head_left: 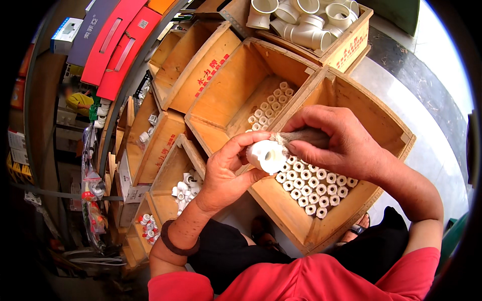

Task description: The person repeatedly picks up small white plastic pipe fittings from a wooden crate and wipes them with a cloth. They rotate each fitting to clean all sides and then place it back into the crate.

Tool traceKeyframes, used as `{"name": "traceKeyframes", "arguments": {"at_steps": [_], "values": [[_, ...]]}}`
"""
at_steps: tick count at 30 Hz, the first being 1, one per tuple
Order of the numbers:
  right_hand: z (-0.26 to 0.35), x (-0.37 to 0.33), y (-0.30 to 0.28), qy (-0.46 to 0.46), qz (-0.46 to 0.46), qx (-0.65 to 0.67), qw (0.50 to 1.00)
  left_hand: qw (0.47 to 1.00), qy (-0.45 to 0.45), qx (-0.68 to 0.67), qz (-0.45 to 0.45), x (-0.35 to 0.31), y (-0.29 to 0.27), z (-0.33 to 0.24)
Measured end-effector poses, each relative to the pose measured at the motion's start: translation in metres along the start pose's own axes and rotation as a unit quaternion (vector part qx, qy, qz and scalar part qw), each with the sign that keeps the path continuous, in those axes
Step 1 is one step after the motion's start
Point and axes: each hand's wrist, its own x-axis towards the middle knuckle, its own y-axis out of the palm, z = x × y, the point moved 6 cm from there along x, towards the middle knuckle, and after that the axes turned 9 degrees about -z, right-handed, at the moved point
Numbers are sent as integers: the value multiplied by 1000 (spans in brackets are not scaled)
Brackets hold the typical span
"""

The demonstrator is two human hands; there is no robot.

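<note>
Left hand (226,171) curls its thumb and fingers around a white fitting (260,156), mid-view; right hand (346,139) pinches what looks like a grey rag (310,135) at the fitting's 1 o'clock. Wiping seems the step in hand — next calls for turning the fitting against the rag. White pieces (311,188) lie in a bin (346,103) at 4 o'clock.
</note>
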Motion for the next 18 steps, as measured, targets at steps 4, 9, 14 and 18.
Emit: {"name": "traceKeyframes", "arguments": {"at_steps": [4,9,14,18], "values": [[-5,-3,-1,77,11,127,989,998,-50,-31,-6,-2,0,4],[-4,2,-13,139,-10,181,974,998,-35,-39,-41,3,-8,9],[-13,-2,1,113,-16,143,983,994,-55,-85,-28,3,3,6],[-10,2,-2,162,2,193,968,992,-62,-107,-2,3,2,8]]}}
